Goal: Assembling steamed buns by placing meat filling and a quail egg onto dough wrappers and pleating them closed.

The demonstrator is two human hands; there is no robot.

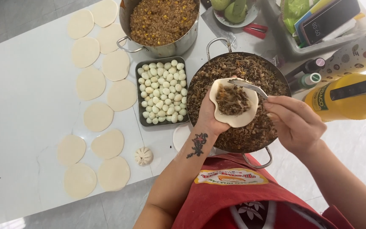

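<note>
My left hand [210,116] cups a round dough wrapper [234,103] loaded with dark filling, held over the wide pan of filling [238,99]. My right hand [295,123], grip closed on a metal spoon [250,87], presses its tip into the wrapper from 3 o'clock. Tray of small white eggs [162,91] at 9 o'clock of the pan. Pot of corn-flecked mince [162,23] at 11 o'clock. Flat dough rounds [98,116] spread over the white desk [22,106]; one pleated bun [143,155] near its front edge.
</note>
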